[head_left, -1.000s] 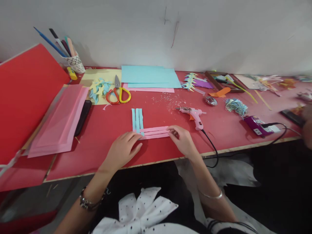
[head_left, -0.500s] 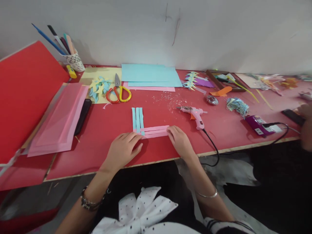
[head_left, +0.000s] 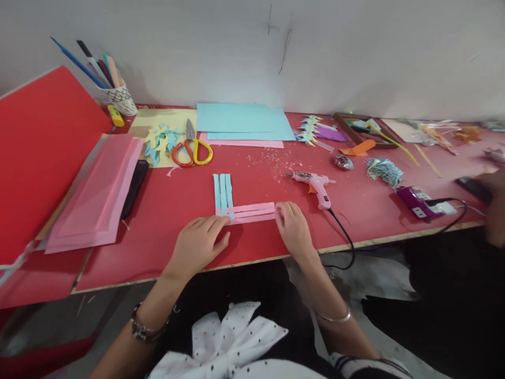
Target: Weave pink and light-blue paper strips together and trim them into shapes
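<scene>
Three light-blue paper strips [head_left: 223, 189] stand upright in the layout, crossing the left ends of several pink paper strips [head_left: 254, 213] that run sideways. My left hand [head_left: 199, 239] lies flat over the crossing corner, fingers stretched and thumb apart, pressing the strips to the table. At the other end, my right hand [head_left: 294, 226] rests with fingers bent and fingertips down beside the pink strips' ends; it grips nothing that I can see. A pink glue gun [head_left: 315, 184] lies to the right of the strips.
Scissors [head_left: 192, 147] lie behind, near light-blue sheets [head_left: 240, 118]. Pink sheets [head_left: 90, 195] and a black phone-like object [head_left: 134, 189] are at left. A purple power socket [head_left: 420, 203] sits right, with cords over the table edge. Another person's hand [head_left: 495, 205] shows at far right.
My right hand has slid slightly right, off the ends of the pink strips, which now show. My left hand has barely moved.
</scene>
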Demonstrator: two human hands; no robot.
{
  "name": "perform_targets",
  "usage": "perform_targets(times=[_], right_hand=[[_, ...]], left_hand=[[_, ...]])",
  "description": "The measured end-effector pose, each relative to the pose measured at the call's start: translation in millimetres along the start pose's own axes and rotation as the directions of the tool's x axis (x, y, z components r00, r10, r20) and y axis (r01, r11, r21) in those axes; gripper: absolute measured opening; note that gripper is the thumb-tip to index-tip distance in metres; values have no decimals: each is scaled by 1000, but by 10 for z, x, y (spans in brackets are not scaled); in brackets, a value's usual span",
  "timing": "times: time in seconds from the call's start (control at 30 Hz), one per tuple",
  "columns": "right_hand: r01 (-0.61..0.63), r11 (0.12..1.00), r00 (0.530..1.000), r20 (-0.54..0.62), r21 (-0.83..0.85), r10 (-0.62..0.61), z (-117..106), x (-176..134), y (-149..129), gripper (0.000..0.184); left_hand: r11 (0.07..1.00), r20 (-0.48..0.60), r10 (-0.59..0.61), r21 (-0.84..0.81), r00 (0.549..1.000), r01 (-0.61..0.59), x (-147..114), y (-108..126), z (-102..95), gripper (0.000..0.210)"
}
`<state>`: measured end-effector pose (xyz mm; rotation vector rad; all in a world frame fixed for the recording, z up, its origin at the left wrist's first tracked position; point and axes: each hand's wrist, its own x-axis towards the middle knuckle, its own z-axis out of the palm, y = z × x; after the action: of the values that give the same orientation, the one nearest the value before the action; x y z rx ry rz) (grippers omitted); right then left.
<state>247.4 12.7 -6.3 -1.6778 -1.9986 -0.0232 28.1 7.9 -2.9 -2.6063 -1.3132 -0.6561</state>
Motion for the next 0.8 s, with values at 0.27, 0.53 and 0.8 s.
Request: perform_targets(times=[0.27,0.53,0.8], right_hand=[[272,958,945,215,-92,-247,44,-162,-564,32],[140,979,979,167,-145,-115,58,-218,-526,31],[-60,971,998,-26,-233,55,-37,-325,-262,31]], left_hand=[[996,66,-79,-24,995,80,9,-6,-17,19],[997,49,-74,-23,996,75,11,-3,-6,17],[996,29,-81,-39,996,82,-5,-4,16,16]])
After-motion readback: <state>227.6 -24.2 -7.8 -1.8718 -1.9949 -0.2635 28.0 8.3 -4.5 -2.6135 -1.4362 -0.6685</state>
